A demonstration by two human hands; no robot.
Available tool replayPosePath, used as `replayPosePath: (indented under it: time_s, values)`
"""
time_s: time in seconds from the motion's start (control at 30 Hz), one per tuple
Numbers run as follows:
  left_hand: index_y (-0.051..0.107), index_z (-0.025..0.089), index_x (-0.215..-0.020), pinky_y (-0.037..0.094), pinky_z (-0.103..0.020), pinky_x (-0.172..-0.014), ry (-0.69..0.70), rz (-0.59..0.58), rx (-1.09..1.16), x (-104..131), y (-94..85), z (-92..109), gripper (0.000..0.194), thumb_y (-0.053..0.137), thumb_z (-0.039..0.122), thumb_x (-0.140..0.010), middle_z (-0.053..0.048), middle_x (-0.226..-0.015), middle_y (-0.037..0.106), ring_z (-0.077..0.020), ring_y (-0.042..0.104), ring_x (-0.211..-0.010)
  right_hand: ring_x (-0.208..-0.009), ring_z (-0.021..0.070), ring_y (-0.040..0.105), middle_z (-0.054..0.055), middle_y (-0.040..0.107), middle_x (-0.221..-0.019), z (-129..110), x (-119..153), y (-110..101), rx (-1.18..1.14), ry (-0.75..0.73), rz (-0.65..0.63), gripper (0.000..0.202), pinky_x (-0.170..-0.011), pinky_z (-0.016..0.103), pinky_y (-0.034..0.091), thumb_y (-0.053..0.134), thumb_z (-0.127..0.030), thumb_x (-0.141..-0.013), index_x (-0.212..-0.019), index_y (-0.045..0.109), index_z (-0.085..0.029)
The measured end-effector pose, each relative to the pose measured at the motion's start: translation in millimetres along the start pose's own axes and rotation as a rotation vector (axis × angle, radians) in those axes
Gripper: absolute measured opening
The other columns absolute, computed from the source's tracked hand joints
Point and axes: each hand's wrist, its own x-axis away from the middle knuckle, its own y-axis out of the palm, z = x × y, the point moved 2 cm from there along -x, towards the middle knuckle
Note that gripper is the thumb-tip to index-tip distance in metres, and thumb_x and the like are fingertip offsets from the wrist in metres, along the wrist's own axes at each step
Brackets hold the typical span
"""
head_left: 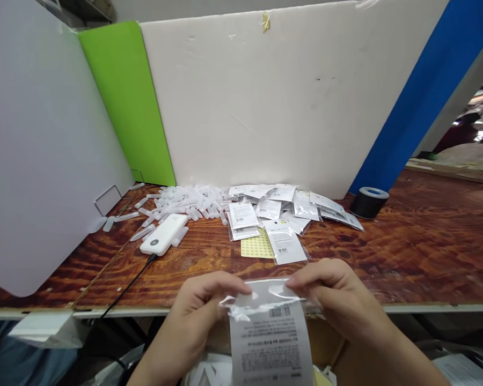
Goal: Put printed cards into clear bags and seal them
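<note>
White board (pixel 257 107) backs the brown wooden bench (pixel 434 241) on my feed. Just before its near edge I watch two hands, fingers bent: the left hand (pixel 207 305) pinches one upper corner of a clear packet (pixel 269 343), and the right hand (pixel 338 295) pinches the other, the printed card hanging between them. Farther back I see heaped packets (pixel 268 206), a cabled white device (pixel 165 235) and a yellow sheet (pixel 254 245) partly under one packet.
</note>
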Motion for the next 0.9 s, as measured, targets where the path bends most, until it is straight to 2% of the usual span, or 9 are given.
replayPosePath:
  time_s: [0.1, 0.2, 0.3, 0.37, 0.47, 0.57, 0.73, 0.9]
  values:
    - [0.075, 0.027, -0.073, 0.04, -0.018, -0.056, 0.077, 0.001, -0.135, 3, -3.0, 4, 0.015, 0.062, 0.028, -0.081, -0.001, -0.071, 0.068, -0.0111, 0.056, -0.062, -0.057, 0.0105, 0.063, 0.001, 0.074, -0.069, -3, 1, -2, 0.05, -0.072, -0.03, 0.019, -0.052, 0.017, 0.047, 0.065, -0.01, -0.072, -0.072, 0.077, -0.025]
    - [0.076, 0.027, -0.072, 0.04, -0.02, -0.057, 0.103, -0.02, -0.173, 7, -2.3, 10, 0.019, 0.059, 0.022, -0.079, -0.001, -0.069, 0.07, -0.0133, 0.058, -0.063, -0.057, 0.0139, 0.063, 0.003, 0.074, -0.072, -6, 3, -3, 0.079, -0.073, -0.038, 0.017, -0.048, 0.02, 0.046, 0.065, -0.012, -0.071, -0.07, 0.077, -0.024]
    - [0.077, 0.025, -0.067, 0.04, -0.022, -0.056, 0.111, -0.034, -0.12, 8, 1.5, 15, 0.023, 0.056, 0.017, -0.073, -0.003, -0.065, 0.069, -0.0149, 0.057, -0.061, -0.056, 0.0167, 0.064, 0.005, 0.073, -0.073, -12, 4, -2, 0.07, -0.074, -0.089, 0.011, -0.049, 0.024, 0.048, 0.066, -0.019, -0.071, -0.07, 0.076, -0.023]
    - [0.076, 0.021, -0.063, 0.039, -0.023, -0.054, 0.132, -0.037, -0.047, 7, 4.4, 18, 0.023, 0.054, 0.022, -0.072, -0.005, -0.059, 0.066, -0.0155, 0.055, -0.057, -0.06, 0.0193, 0.065, 0.006, 0.073, -0.073, -15, 5, 0, 0.069, -0.096, -0.138, 0.013, -0.054, 0.028, 0.05, 0.065, -0.027, -0.074, -0.07, 0.075, -0.021]
    - [0.07, 0.019, -0.059, 0.036, -0.023, -0.05, 0.12, 0.003, -0.049, 7, 6.0, 17, 0.017, 0.064, 0.03, -0.07, -0.004, -0.053, 0.058, -0.0139, 0.049, -0.052, -0.06, 0.0196, 0.064, 0.006, 0.07, -0.066, -16, 6, 3, 0.125, -0.113, -0.07, 0.015, -0.055, 0.028, 0.051, 0.068, -0.033, -0.072, -0.065, 0.071, -0.019]
    - [0.063, 0.019, -0.062, 0.033, -0.021, -0.046, 0.031, 0.043, -0.088, 9, 5.6, 13, 0.016, 0.075, 0.029, -0.064, 0.0, -0.053, 0.052, -0.0113, 0.044, -0.049, -0.057, 0.0166, 0.063, 0.003, 0.068, -0.064, -12, 6, 8, 0.153, -0.074, 0.028, 0.012, -0.052, 0.025, 0.051, 0.075, -0.026, -0.066, -0.064, 0.066, -0.018]
    - [0.061, 0.018, -0.066, 0.034, -0.019, -0.046, -0.033, 0.114, 0.107, 12, 9.8, 11, 0.018, 0.077, 0.027, -0.063, 0.0, -0.054, 0.056, -0.01, 0.046, -0.048, -0.065, 0.0141, 0.066, 0.002, 0.07, -0.073, -6, 4, 14, 0.023, -0.017, 0.001, 0.008, -0.057, 0.023, 0.054, 0.074, -0.019, -0.07, -0.073, 0.067, -0.019]
    - [0.06, 0.017, -0.065, 0.039, -0.019, -0.044, -0.076, 0.103, 0.355, 13, 13.7, 13, 0.019, 0.077, 0.019, -0.058, -0.001, -0.054, 0.06, -0.0108, 0.052, -0.045, -0.058, 0.0099, 0.062, 0.0, 0.068, -0.067, 1, 1, 18, -0.126, 0.049, -0.026, 0.01, -0.053, 0.018, 0.049, 0.076, -0.021, -0.07, -0.076, 0.067, -0.019]
